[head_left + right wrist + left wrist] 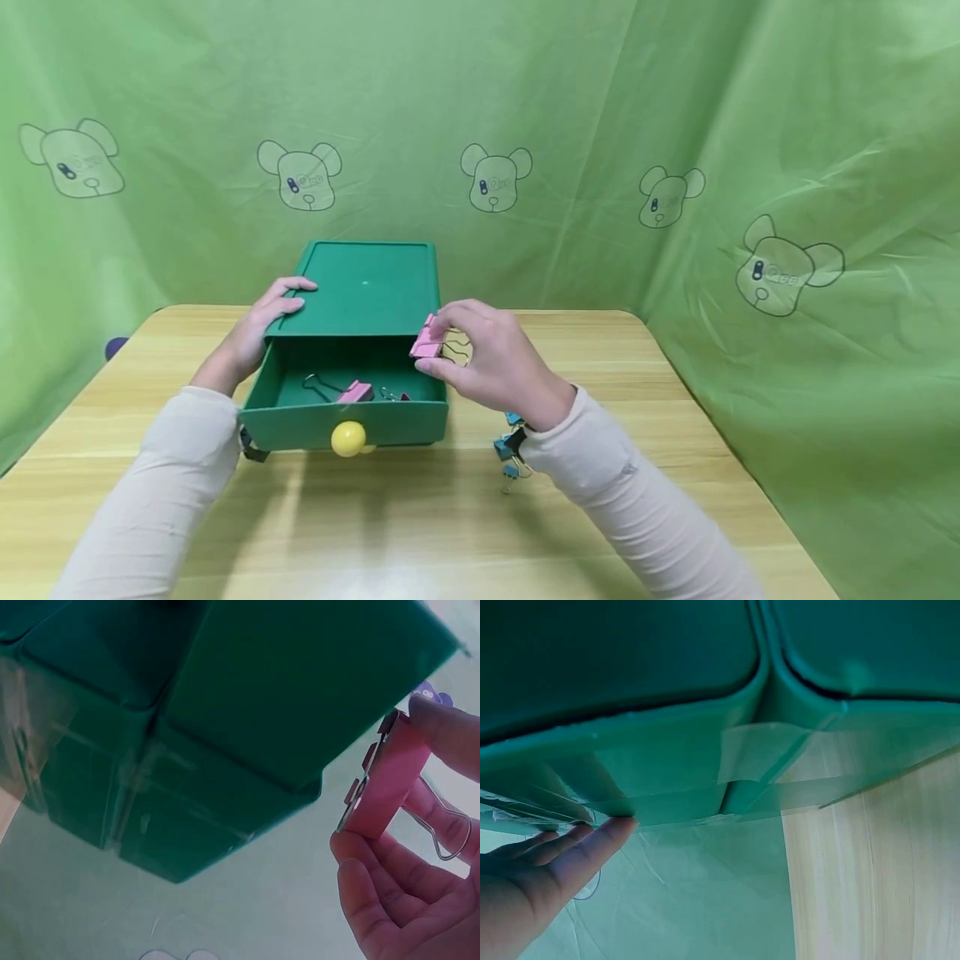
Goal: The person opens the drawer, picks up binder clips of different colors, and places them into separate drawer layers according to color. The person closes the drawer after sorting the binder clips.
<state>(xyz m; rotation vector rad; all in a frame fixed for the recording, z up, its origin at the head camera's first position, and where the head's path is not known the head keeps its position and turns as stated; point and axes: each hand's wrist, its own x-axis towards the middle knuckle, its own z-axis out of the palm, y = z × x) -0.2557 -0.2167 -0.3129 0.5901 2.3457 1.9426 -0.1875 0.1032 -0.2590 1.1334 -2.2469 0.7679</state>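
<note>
A green drawer box (367, 287) stands on the table, its drawer (300, 429) pulled out toward me by a yellow-knobbed front. My left hand (258, 333) rests against the left side of the box; in the left wrist view its fingers (592, 851) are extended along the wall. Between thumb and fingers, my right hand (495, 354) pinches a pink binder clip (427, 340) over the drawer's right rim. The right wrist view shows this binder clip (394, 780) beside the box, apart from it. Inside the drawer lies another pink binder clip (356, 392) and a smaller dark reddish one (405, 397).
Several teal binder clips (506, 448) lie on the wooden table (480, 533) right of the drawer, partly hidden by my right wrist. The yellow knob (348, 438) sticks out from the drawer front. A green curtain (570, 100) with mouse-head drawings surrounds the back and sides.
</note>
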